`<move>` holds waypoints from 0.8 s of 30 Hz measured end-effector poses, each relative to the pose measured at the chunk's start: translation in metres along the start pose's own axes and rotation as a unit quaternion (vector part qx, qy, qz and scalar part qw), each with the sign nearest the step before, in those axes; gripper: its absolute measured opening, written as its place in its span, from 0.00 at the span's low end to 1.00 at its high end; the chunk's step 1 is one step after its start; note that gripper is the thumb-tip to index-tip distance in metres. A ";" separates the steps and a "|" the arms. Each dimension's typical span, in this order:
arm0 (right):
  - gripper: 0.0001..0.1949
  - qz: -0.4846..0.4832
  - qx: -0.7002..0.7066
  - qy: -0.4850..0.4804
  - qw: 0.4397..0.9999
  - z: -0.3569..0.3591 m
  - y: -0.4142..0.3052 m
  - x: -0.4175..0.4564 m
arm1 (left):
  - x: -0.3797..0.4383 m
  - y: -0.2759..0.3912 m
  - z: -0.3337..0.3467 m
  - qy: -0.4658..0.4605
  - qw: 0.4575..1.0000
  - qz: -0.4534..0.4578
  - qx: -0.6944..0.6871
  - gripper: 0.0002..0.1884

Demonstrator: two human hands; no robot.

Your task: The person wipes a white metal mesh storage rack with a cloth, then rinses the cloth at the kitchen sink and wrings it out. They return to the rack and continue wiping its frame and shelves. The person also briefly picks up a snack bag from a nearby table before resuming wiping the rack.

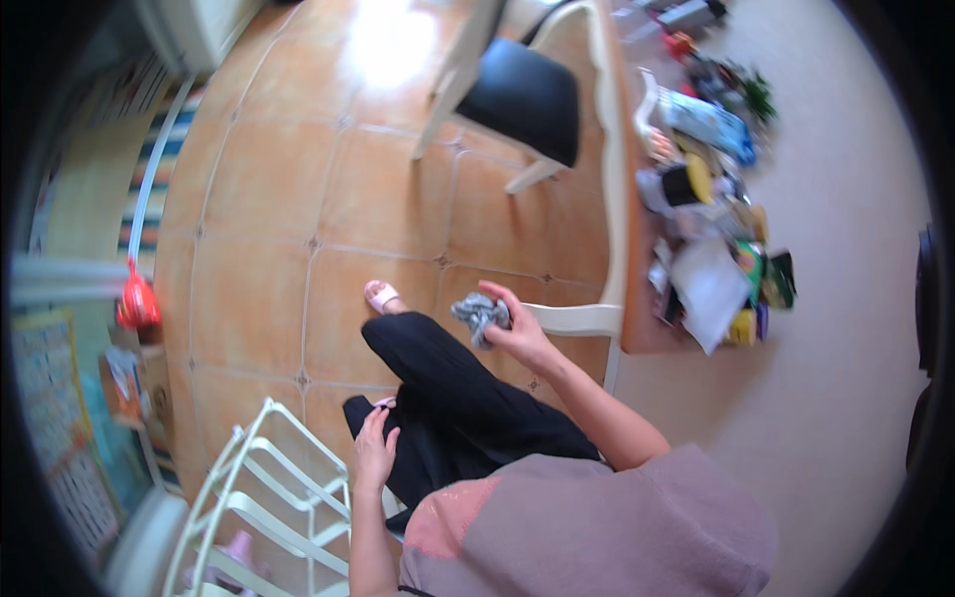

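Note:
A crumpled grey cloth is in my right hand, held between the thumb and fingers in front of the table's near corner. My left hand hangs over my black trousers with nothing in it, its thumb apart from the fingers. Close to that hand, on its left side, stands a pale metal rack with curved slats. One foot in a pink slipper shows on the tiled floor beyond my knee.
The wooden table at the right carries a crowded row of packages, bags and a white sheet. A chair with a black seat stands beside it. At the left are a red plastic bag and a cardboard box.

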State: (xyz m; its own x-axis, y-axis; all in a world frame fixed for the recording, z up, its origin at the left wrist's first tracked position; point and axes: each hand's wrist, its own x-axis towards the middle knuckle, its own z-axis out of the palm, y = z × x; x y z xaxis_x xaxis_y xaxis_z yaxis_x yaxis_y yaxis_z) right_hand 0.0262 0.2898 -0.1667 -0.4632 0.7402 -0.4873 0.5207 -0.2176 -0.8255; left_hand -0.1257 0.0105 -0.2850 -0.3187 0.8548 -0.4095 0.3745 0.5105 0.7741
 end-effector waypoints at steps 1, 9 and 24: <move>0.31 0.000 0.023 0.001 1.000 -0.028 -0.021 -0.026 | 0.002 0.027 -0.013 -0.015 1.000 0.018 0.015 0.20; 0.28 0.036 -0.136 0.181 0.974 -0.207 0.013 -0.181 | 0.012 0.109 -0.039 -0.059 0.967 0.071 0.239 0.20; 0.10 -0.090 -0.192 0.618 0.757 -0.518 0.100 -0.195 | 0.086 0.442 0.197 -0.182 0.945 0.247 0.116 0.28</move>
State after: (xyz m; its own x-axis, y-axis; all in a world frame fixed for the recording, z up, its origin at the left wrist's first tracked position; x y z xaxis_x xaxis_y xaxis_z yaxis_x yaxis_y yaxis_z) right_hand 0.5400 0.4537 -0.0065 0.3503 0.8169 0.4582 0.8094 -0.0179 -0.5870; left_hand 0.1844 0.3278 -0.0730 0.2489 0.9481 -0.1978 0.5941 0.0118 0.8043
